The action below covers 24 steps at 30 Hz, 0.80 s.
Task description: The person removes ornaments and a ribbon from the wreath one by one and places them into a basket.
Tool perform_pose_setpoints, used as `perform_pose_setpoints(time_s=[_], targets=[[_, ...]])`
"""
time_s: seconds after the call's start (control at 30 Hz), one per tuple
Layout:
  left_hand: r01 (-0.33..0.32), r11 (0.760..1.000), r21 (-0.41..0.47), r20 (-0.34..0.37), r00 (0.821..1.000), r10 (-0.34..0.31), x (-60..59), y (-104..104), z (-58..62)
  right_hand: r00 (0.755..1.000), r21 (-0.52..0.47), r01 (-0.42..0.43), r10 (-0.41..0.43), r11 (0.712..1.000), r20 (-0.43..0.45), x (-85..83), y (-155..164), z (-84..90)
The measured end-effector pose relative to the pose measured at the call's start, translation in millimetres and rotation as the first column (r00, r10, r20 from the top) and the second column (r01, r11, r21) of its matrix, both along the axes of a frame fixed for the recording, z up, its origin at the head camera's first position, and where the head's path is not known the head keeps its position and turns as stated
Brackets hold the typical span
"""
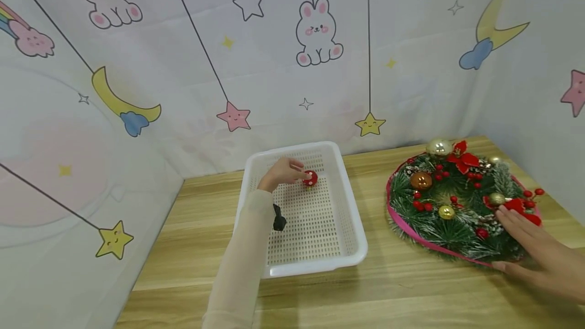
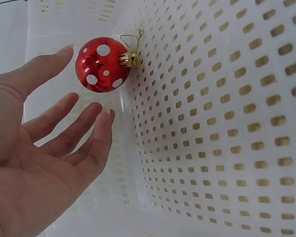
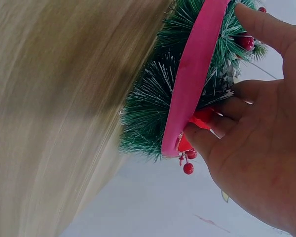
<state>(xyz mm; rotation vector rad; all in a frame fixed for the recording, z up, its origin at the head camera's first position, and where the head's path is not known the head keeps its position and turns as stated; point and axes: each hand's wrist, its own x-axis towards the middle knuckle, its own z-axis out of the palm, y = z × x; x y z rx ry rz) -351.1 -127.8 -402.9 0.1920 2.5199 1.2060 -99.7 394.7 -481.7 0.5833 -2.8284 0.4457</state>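
Left hand [image 1: 281, 172] reaching into white perforated basket [image 1: 340, 202] at frame centre, fingers [image 2: 79, 128] straight and slightly spread, just clear of red white-dotted bauble [image 2: 101, 64] lying in the basket's far part. Right hand [image 1: 539, 248] resting at lower right on Christmas wreath [image 1: 461, 202], fingers extended, thumb beneath its pink rim [image 3: 192, 84].
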Motion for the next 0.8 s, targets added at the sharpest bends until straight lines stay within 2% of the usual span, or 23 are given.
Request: perform_pose_setpoints(time_s=[0.17,0.47,0.6,0.8], targets=[[0.03,0.999,-0.019,-0.015,0.999,-0.03,1.2,3,7.1,1.0,0.005,-0.005,0.005,1.0,-0.003,-0.4,1,-1.2],[0.062,0.994,-0.09,-0.094,0.993,-0.07,4.6,16,22.8,1.0,0.016,0.002,-0.002,1.0,0.013,-0.7,2,-2.3],[0.084,0.987,-0.135,-0.118,0.988,-0.1,8.9,23,33.1,1.0,0.013,0.001,-0.001,1.0,0.012,0.0,1,-1.6],[0.131,0.985,-0.115,-0.16,0.976,-0.149,13.7,35,50.5,1.0,-0.013,0.01,-0.009,1.0,0.013,0.9,-1,1.0]])
